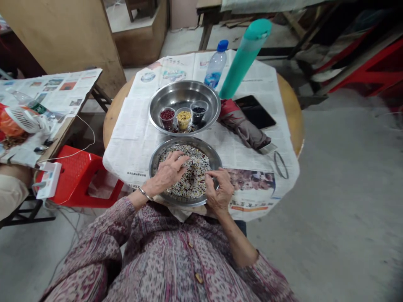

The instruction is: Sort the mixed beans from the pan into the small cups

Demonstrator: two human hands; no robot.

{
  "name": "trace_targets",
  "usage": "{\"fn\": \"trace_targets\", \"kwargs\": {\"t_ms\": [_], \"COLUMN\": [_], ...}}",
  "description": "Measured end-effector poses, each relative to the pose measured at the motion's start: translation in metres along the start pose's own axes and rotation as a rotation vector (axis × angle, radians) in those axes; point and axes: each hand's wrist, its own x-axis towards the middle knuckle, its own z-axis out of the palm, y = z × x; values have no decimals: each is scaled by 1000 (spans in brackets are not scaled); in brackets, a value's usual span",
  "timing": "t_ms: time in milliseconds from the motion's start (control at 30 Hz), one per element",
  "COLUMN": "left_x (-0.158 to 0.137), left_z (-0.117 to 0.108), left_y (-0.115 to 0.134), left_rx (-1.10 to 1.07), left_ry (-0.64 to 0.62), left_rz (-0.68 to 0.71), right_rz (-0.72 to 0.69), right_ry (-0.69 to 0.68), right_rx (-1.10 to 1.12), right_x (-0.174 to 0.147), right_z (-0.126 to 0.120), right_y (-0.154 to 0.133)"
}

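A steel bowl [153, 158] close to my body holds a mix of white grains [197, 159] with dark, red and yellow bits. My left hand [168, 173] reaches over its left side, fingers apart above the grains. At the right rim, my right hand [220, 191] has thumb and forefinger drawn together; anything between them is too small to make out. Behind stands a wider steel basin [154, 98] with three clear cups: one of red beans [167, 116], one of yellow kernels [183, 119] and one of black beans [198, 112]. Loose bits lie on the basin's floor.
Newspaper [126, 155] covers the round table. Behind and right are a water bottle [216, 65], a tall green bottle [244, 61], a folded umbrella [244, 126] and a black tablet [255, 111]. Left are a red stool [75, 176], a power strip [49, 180] and a small fan [23, 119].
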Motion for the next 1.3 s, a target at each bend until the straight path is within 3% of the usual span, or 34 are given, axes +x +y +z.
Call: {"fn": "trace_targets", "kwargs": {"t_ms": [133, 200, 367, 533, 700, 867, 967, 1100, 1300], "left_x": [16, 24, 38, 18, -16, -8, 9, 19, -16], "left_z": [-2, 1, 7, 2, -2, 7, 12, 5, -21], "left_y": [-7, -6, 1, 13, 23, 28, 24, 6, -6], "left_rx": [121, 112, -72, -185, -172, 60, 183, 238, 204], "left_ry": [3, -26, -127, -252, -339, -295, -220, -197, -119], "left_rz": [-192, -213, -2, 146, 318, 494, 442, 230, -23], "right_rz": [1, 6, 4, -8, 6, 4, -8, -10, -15], "right_ry": [-4, -9, -7, 2, -4, -5, 1, 3, -7], "right_rx": [-16, -23, -28, -7, -19, -29, -13, 17, 5], "right_x": [-1, 0, 1, 1, 2, 2, 1, 1, 1], "right_z": [0, 0, 0, -1, -1, 0, 0, 0, 0], "right_y": [1, 1, -1, -1, -2, -1, 1, 1, 0]}}
